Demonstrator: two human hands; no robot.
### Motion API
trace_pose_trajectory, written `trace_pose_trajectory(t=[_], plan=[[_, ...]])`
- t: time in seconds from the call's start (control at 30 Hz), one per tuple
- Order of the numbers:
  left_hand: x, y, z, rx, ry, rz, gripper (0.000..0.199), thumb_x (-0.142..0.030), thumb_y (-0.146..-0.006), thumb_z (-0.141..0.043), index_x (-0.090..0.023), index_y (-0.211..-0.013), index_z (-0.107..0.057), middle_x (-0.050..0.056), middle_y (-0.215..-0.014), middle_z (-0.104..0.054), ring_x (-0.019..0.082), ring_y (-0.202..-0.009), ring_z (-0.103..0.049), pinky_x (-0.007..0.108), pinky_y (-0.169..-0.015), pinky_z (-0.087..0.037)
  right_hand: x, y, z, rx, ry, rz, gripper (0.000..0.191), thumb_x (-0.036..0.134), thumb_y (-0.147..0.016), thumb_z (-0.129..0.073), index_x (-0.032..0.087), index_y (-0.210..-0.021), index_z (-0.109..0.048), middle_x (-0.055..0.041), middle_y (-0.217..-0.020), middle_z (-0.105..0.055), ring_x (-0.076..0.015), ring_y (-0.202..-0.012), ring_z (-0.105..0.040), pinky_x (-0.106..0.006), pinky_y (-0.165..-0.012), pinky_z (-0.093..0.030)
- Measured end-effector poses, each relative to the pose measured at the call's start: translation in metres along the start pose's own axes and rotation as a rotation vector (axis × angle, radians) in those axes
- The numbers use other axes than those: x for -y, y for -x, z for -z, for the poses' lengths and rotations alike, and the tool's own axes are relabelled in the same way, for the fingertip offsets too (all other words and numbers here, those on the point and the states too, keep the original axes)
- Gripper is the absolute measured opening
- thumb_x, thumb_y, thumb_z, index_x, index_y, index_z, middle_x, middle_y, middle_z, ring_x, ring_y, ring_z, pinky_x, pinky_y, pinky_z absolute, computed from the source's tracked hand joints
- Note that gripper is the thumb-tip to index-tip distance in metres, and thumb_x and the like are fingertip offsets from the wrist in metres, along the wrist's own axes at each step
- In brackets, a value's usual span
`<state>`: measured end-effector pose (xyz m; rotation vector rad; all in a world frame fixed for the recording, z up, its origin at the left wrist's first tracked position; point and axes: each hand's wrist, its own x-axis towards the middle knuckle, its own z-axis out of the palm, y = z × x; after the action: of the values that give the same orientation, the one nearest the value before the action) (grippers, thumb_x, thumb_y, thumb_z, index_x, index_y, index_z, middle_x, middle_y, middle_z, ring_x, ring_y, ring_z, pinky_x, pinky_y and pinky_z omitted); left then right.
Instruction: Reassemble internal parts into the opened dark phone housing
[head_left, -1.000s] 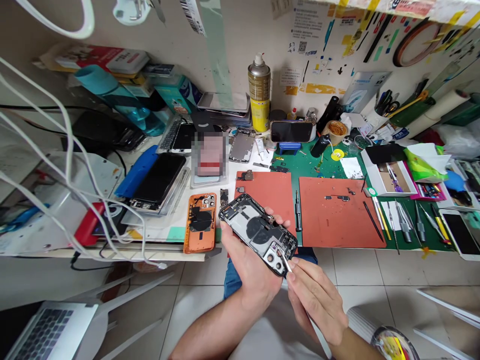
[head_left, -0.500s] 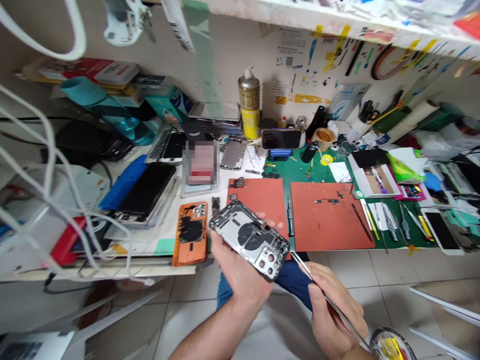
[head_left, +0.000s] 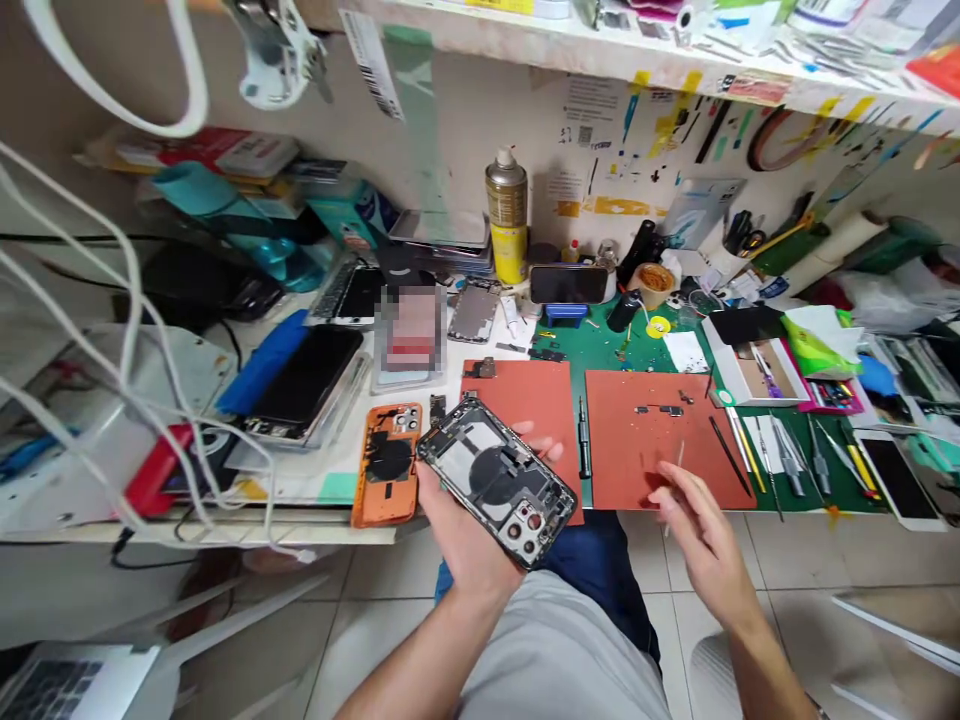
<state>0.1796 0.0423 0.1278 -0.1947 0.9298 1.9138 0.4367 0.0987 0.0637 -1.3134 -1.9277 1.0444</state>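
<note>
Looking down from head height at a crowded repair table [head_left: 225, 535]. Cradling an opened phone body [head_left: 499, 480] in the left hand [head_left: 465, 530], with the palm beneath and the fingers [head_left: 540, 435] curling around the far side in a closed grip. Holding the phone body tilted just beyond the table's front edge, above the lap, with its inside facing up and its camera holes toward the lower right. Raising the right hand [head_left: 705, 540] near the front edge of the right orange mat [head_left: 667, 440], with the fingers narrowly bent beside a blurred pale sliver [head_left: 677, 480], possibly tweezers, though whether it is being held is impossible to tell. Keeping a black screwdriver [head_left: 583, 440] between the two orange mats, with small metal parts [head_left: 660, 410] lying on the right mat and an orange phone back [head_left: 386, 465] lying beside the left hand. Judging from the bared insides, appearing to be partway through working on the phone's inner parts, with the next move probably calling for a fine tool at the small brackets.
</note>
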Motion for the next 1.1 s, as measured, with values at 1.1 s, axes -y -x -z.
trace_pose_trajectory(t=[1.1], plan=[[-0.006,0.003,0.002,0.074,-0.011,0.010,0.089,-0.090,-0.094,-0.038,-0.015,-0.115,-0.080,0.017,-0.099,-0.084,0.031,-0.087,-0.081,0.039,-0.070,-0.065,-0.030,-0.005,0.007,-0.459,0.772,0.112,0.036,0.024,-0.106,-0.046,0.015,-0.124,-0.075,-0.0164,-0.115,-0.072,-0.0290,-0.095,-0.070,-0.038,-0.074,-0.050]])
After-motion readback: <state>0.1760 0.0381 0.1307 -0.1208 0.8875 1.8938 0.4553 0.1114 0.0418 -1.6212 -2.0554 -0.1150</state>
